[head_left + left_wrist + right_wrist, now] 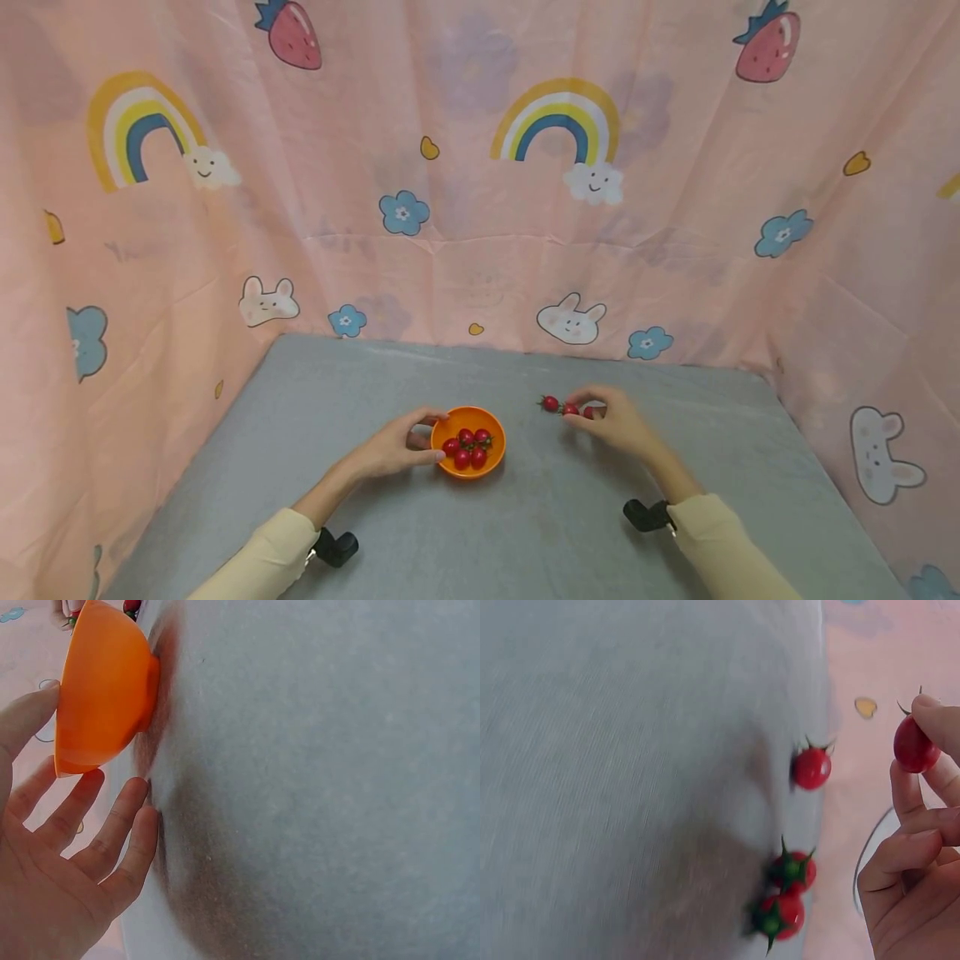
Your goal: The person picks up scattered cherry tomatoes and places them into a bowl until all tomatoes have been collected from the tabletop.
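Observation:
My left hand (393,443) holds the rim of a small orange bowl (112,690) from its left side, thumb at the near part and fingers farther round. Several red cherry tomatoes (462,458) with green stems lie inside the bowl, which stands on the table. To the right of it, my right hand (611,421) pinches one cherry tomato (915,746) between thumb and fingertips, held off the table. Below and beside that hand, a loose cherry tomato (811,766) sits on its own, and two more cherry tomatoes (793,871) lie close together.
A grey cloth-like surface covers the table (525,533). A pink curtain (480,275) printed with rainbows, rabbits and flowers hangs behind it and along both sides. Each wrist bears a black camera mount (336,547).

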The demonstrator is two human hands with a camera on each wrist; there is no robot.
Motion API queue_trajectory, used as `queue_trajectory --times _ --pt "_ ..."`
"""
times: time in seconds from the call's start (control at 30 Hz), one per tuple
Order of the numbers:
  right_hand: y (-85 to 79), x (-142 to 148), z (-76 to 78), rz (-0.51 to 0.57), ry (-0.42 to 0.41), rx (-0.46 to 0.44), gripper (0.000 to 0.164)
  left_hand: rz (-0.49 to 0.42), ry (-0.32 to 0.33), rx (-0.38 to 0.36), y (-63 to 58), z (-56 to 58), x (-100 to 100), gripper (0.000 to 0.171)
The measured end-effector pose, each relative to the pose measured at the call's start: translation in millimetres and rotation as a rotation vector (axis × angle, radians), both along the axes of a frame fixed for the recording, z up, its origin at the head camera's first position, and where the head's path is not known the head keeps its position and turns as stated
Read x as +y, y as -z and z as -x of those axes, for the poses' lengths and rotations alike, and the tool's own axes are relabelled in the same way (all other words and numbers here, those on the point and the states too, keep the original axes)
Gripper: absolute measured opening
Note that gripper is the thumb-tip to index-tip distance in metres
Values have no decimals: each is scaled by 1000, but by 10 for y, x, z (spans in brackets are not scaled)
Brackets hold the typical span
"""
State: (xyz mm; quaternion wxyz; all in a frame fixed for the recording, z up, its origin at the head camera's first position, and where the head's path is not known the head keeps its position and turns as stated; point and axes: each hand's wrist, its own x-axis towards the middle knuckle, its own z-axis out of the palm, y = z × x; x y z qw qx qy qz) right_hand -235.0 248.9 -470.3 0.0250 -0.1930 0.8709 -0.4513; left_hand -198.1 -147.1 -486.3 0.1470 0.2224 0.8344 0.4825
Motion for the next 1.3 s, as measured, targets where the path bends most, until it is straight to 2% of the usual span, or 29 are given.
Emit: queue_trajectory --times 0.23,0.87,1.3 --pt "-29 -217 0 14 -33 -8 21 -2 4 3 10 6 -1 54" --pt "-61 -718 32 72 -189 33 19 -9 6 5 -11 -7 0 56" --pt "-47 -955 -64 35 -264 -25 20 -8 22 12 -3 5 -7 56"
